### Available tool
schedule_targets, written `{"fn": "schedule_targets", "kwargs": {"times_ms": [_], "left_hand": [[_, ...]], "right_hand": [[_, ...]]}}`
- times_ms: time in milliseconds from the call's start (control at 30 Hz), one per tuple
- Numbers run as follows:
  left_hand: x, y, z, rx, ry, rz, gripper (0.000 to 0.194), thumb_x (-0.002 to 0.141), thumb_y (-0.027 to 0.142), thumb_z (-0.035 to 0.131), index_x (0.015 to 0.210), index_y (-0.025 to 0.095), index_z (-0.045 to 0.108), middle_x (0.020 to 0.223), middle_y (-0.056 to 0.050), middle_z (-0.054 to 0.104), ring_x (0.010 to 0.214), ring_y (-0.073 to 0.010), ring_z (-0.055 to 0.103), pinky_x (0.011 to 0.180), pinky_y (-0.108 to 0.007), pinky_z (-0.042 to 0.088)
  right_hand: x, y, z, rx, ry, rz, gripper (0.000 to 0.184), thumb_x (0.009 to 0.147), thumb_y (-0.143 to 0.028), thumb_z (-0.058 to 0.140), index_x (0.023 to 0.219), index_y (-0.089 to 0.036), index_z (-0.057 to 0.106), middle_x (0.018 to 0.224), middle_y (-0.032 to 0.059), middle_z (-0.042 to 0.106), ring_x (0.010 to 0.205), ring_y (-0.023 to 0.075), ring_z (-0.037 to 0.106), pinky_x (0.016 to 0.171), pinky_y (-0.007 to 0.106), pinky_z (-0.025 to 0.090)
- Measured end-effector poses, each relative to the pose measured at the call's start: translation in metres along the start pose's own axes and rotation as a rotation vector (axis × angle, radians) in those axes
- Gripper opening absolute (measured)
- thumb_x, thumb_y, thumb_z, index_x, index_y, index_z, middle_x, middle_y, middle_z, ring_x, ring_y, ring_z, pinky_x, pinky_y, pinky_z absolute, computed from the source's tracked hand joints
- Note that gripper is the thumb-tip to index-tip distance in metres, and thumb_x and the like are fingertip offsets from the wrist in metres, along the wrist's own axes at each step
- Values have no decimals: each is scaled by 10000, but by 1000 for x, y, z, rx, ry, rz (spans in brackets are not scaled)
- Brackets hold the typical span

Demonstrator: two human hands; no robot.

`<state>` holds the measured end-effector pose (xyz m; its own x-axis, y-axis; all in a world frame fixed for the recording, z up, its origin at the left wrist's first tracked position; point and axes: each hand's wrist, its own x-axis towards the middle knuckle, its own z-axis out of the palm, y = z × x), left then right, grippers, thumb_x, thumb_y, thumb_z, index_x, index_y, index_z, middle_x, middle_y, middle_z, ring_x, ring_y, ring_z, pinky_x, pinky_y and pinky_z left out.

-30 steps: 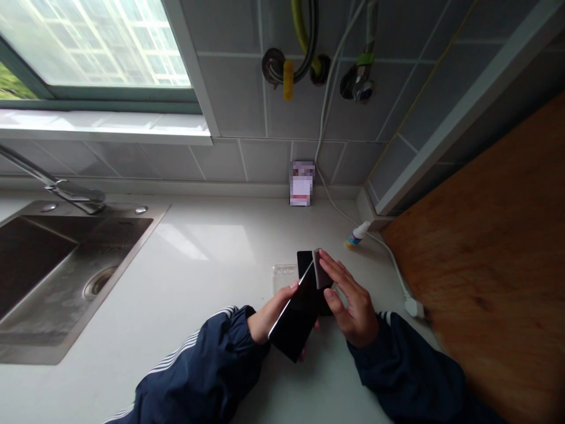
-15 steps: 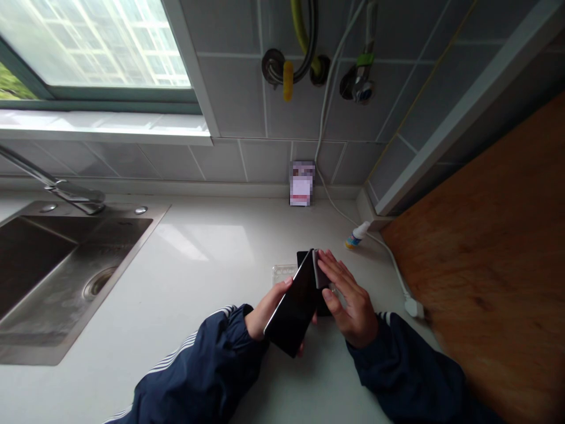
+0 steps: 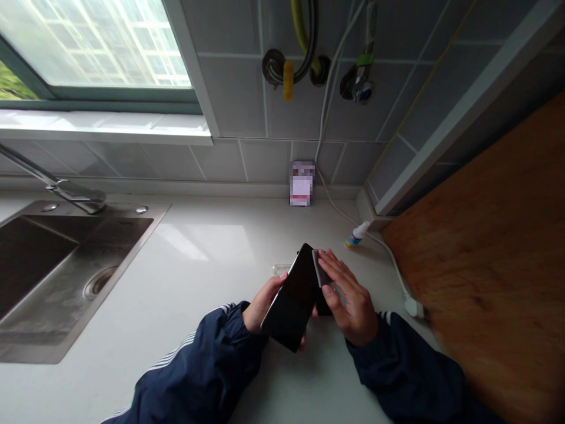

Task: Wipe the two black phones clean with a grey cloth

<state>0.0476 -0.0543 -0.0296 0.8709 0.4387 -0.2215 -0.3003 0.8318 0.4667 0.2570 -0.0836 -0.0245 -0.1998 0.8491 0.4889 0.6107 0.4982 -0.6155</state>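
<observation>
My left hand (image 3: pixel 266 301) grips a black smartphone (image 3: pixel 289 303) by its long edges, thumb on the near left side and fingertips showing at the right. The dark screen is tilted up toward me. In my right hand (image 3: pixel 348 297) a small, flat grey pad (image 3: pixel 322 271) is pressed under the straight fingers, close to the phone's upper right edge. Whether the pad touches the phone I cannot tell. Beneath my hands lies another flat black object (image 3: pixel 324 305), mostly covered. A clear plastic piece (image 3: pixel 281 270) peeks out behind the phone.
A small white-capped bottle (image 3: pixel 356 235) stands near the right corner. Another phone (image 3: pixel 302 185) with a lit, blurred screen leans against the tiled wall. A white cable (image 3: pixel 391 253) runs to a plug by the wooden panel (image 3: pixel 494 282). The steel sink (image 3: pixel 110 259) is at left.
The phone has turned to show more of its screen, its top end rising slightly and covering more of the clear piece. My right hand has hardly moved.
</observation>
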Motion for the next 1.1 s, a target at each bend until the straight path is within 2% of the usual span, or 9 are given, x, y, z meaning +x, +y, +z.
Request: {"fn": "schedule_targets", "kwargs": {"times_ms": [233,400,533,733,967,1100], "left_hand": [[-4,6,2,24,-54,-27,738,895,681,375,1100,37,671,862,-177,728,697,-304,722,665,-418,561],[-4,8,4,53,-39,-6,774,892,691,347,1092,19,675,802,-189,732,708,-314,723,658,-402,558],[-3,7,4,18,-45,42,716,905,648,380,1158,37,653,854,-184,735,703,-320,727,648,-412,564],[-1,5,2,-46,-34,120,652,904,622,412,1191,83,642,1078,-183,711,688,-318,728,626,-424,563],[-2,5,2,-60,-27,140,642,903,604,426,1220,86,633,1085,-190,716,712,-326,731,666,-436,557],[0,3,-3,-67,-47,144,697,889,642,416,1202,64,649,1024,-183,730,742,-339,732,680,-445,562]], "right_hand": [[0,0,0,0,7,-6,514,976,-226,456,1488,-265,426,1554,60,435,1477,273,349,1194,570,323],[0,0,1,-12,8,0,509,978,-219,456,1485,-258,431,1554,65,434,1473,274,358,1190,571,331],[0,0,1,-17,3,-1,515,978,-226,461,1490,-265,423,1560,65,424,1473,274,358,1188,567,340],[-1,1,2,-16,2,-9,525,971,-230,469,1493,-268,421,1562,59,422,1477,275,349,1188,559,347],[-2,0,3,-11,-2,-27,527,963,-229,486,1485,-269,431,1549,54,443,1482,281,338,1190,572,335],[-2,-2,2,-27,-31,-41,493,971,-231,479,1461,-275,460,1530,52,470,1489,287,320,1190,599,303]]}}
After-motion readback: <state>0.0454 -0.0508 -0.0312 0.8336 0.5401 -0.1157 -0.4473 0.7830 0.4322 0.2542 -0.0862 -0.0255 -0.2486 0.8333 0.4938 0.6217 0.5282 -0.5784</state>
